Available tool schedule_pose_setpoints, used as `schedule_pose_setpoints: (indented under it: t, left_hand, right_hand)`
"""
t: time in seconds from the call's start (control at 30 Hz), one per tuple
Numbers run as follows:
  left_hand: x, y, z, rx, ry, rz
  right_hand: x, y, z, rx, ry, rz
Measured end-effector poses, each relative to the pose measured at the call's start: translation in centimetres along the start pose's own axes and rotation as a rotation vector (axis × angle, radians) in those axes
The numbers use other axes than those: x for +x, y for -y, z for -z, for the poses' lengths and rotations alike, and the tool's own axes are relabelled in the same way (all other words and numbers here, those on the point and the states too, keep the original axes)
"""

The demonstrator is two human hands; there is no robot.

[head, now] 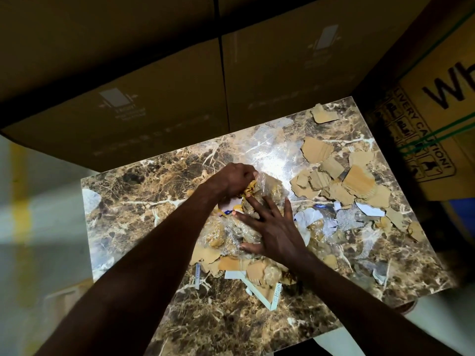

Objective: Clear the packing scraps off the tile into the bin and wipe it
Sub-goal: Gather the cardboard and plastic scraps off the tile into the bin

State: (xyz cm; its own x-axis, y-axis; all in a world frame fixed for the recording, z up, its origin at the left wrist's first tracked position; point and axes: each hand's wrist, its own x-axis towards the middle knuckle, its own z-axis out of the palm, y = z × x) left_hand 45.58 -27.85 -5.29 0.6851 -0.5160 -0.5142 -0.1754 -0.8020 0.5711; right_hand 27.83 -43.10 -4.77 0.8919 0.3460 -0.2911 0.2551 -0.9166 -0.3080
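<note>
A brown marble-pattern tile [144,201] lies in front of me, strewn with packing scraps. My left hand [235,177] is closed on a bunch of clear plastic wrap [267,186] and yellow scraps at the tile's middle. My right hand [270,227] lies flat with fingers spread on top of the same crumpled plastic pile, pressing it down. Torn cardboard pieces [357,183] are scattered over the right half of the tile. White paper bits [308,217] and white strips [264,294] lie beside and below my right hand. No bin or cloth is in view.
Large cardboard boxes [128,98] stand right behind the tile's far edge. Another printed box with green straps [437,119] stands on the right. A blue object [462,209] shows at the right edge. Pale floor [38,201] lies to the left.
</note>
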Motion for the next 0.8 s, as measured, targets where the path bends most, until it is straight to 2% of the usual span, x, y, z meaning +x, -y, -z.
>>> schedule_pose_setpoints:
  t: [0.13,0.27,0.43,0.57,0.67,0.73,0.8]
  left_hand:
    - [-1.9,-1.4,1.0,-0.081,-0.056,0.000]
    - [-5.6,-3.2,0.8,-0.133,-0.248,-0.039]
    - [-11.4,-3.4,-2.9,-0.020,-0.472,0.109]
    - [-13.8,-2.8,-5.8,-0.040,-0.505,0.212]
    - [-14.7,-3.1,-6.9,0.059,-0.515,0.248]
    - [-14.9,-3.5,-7.5,0.178,-0.482,0.276]
    - [-14.8,-4.3,-7.8,0.255,-0.436,0.287]
  right_hand:
    - [0.0,0.2,0.4,-0.001,0.033,-0.009]
    - [-0.4,0.3,1.0,0.026,0.048,-0.017]
    - [-0.9,0.3,2.4,0.136,0.064,0.005]
    - [-1.2,-0.5,4.0,0.278,0.050,0.053]
    - [-1.7,-1.2,6.3,0.481,0.056,0.026]
    - [-1.9,-2.7,7.6,0.604,-0.072,-0.069]
    - [-1.5,-6.3,7.5,0.606,-0.232,-0.221]
